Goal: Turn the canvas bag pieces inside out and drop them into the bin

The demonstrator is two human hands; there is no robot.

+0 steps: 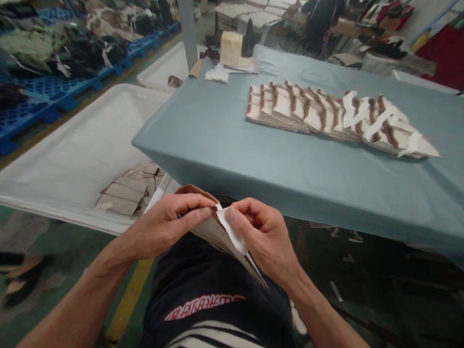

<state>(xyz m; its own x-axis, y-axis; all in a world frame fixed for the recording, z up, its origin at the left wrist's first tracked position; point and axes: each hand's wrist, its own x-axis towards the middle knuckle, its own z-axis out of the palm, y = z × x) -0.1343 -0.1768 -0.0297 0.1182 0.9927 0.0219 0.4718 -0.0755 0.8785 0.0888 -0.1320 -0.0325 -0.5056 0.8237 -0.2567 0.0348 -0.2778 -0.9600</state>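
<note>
Between my hands, low in front of my body, is a beige fabric piece (210,231) with brown edging, tilted against the dark apron. My left hand (174,217) pinches its upper edge, thumb in front and fingers behind. A white paper strip (232,232) lies along the brown edge on the right. My right hand (259,232) has that strip pinched between thumb and curled fingers. Whether the strip is still attached to the fabric along its whole length cannot be seen. The lower part of the fabric hangs partly behind my right hand.
A blue-covered table (203,125) stands ahead, bearing a fanned row of beige pieces (311,108) with brown edges, several loose white strips on them. A yellowish block (231,47) stands at its far left. Left is a white bin (72,130) holding more beige pieces (126,191). Blue pallets (54,96) lie beyond.
</note>
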